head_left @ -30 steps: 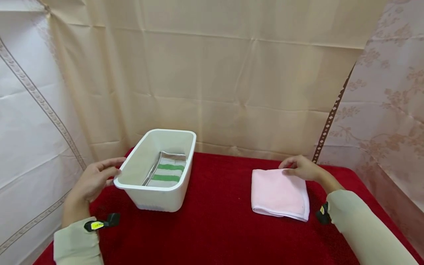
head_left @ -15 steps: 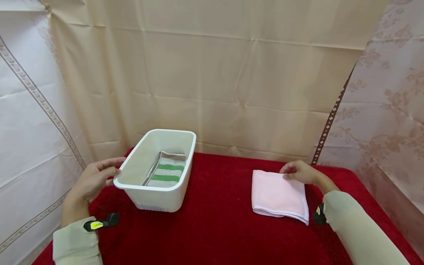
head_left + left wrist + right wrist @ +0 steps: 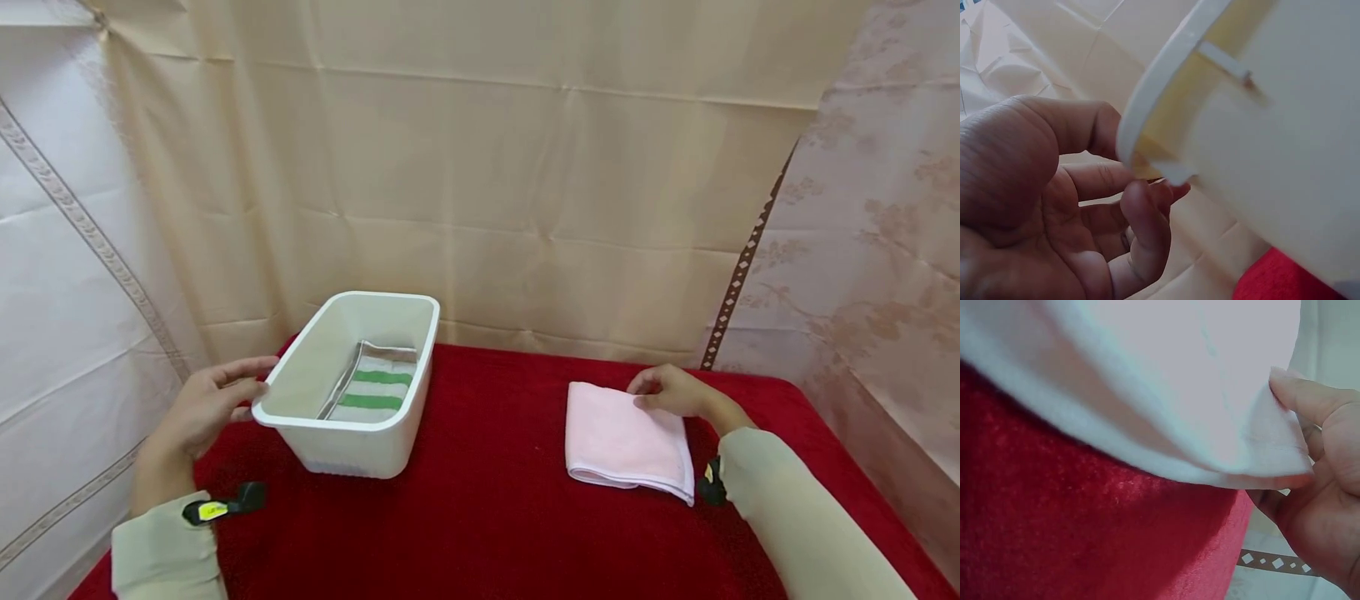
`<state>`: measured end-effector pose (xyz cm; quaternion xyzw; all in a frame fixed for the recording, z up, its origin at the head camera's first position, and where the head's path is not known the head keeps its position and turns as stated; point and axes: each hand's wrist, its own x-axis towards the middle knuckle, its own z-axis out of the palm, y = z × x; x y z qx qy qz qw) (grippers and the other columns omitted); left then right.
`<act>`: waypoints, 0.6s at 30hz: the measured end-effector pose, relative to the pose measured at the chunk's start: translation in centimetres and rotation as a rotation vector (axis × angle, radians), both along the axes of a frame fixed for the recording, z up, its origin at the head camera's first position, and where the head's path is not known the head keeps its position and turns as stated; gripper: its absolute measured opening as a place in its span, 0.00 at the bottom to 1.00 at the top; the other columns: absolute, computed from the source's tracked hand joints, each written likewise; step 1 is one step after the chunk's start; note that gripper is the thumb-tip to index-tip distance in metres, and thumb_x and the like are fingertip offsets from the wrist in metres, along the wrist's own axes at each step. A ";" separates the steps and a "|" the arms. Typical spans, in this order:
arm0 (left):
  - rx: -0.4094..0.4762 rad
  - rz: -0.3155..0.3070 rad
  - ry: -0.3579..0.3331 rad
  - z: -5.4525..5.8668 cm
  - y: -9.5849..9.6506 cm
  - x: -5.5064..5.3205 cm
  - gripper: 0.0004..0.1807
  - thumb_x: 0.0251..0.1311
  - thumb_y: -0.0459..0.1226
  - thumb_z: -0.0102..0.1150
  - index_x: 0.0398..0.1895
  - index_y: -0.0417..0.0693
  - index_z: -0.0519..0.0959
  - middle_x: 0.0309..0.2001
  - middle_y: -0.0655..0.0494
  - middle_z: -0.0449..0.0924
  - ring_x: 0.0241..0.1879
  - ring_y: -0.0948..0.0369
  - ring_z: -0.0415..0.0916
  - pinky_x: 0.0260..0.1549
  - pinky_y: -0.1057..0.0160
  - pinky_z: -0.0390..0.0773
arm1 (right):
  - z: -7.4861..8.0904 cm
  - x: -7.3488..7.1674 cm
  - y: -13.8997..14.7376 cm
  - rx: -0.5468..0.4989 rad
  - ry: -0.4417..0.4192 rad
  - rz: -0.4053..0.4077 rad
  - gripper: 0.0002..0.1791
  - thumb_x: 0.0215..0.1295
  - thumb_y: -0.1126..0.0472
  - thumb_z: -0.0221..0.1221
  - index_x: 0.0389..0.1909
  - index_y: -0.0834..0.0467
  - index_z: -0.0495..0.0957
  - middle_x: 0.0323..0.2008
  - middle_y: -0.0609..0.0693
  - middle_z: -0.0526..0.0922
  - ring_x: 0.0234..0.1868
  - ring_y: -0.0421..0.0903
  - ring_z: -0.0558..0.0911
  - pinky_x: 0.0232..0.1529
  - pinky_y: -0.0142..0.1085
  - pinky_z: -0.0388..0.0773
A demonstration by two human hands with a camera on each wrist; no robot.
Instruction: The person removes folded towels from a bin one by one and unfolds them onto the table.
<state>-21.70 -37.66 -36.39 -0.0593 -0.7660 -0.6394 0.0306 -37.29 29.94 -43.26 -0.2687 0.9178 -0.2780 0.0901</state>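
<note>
Pink cloth (image 3: 626, 437) edge in right fingers (image 3: 1319, 401), wide tabletop (image 3: 487, 467) gap to tub (image 3: 356, 452).

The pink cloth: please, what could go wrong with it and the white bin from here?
The right hand pinches the pink cloth near one corner, so lifting might open its folds. The left hand touches the rim of the white bin; a push could slide it on the red cover.
</note>
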 end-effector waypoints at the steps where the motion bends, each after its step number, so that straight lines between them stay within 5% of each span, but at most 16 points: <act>1: -0.004 0.004 0.005 0.0 -0.2 0.1 0.18 0.70 0.28 0.57 0.52 0.59 0.85 0.44 0.69 0.86 0.39 0.66 0.83 0.34 0.65 0.84 | 0.1 0.0 -0.1 0.000 0.005 0.006 0.08 0.67 0.66 0.66 0.44 0.62 0.85 0.41 0.53 0.87 0.44 0.49 0.82 0.49 0.45 0.79; 12: 0.004 0.018 0.058 0.5 -1.4 0.8 0.21 0.69 0.27 0.58 0.48 0.66 0.85 0.46 0.71 0.85 0.34 0.66 0.79 0.29 0.68 0.79 | 0.1 0.1 -0.4 0.007 -0.016 -0.018 0.08 0.67 0.66 0.66 0.44 0.62 0.85 0.41 0.52 0.87 0.45 0.49 0.82 0.50 0.46 0.79; 18: -0.189 0.016 0.063 2.8 0.6 -0.2 0.13 0.73 0.36 0.58 0.56 0.59 0.81 0.50 0.71 0.83 0.37 0.62 0.81 0.35 0.66 0.81 | 0.2 0.3 0.0 0.008 -0.004 -0.023 0.07 0.67 0.65 0.66 0.44 0.61 0.85 0.41 0.52 0.87 0.44 0.48 0.81 0.51 0.46 0.79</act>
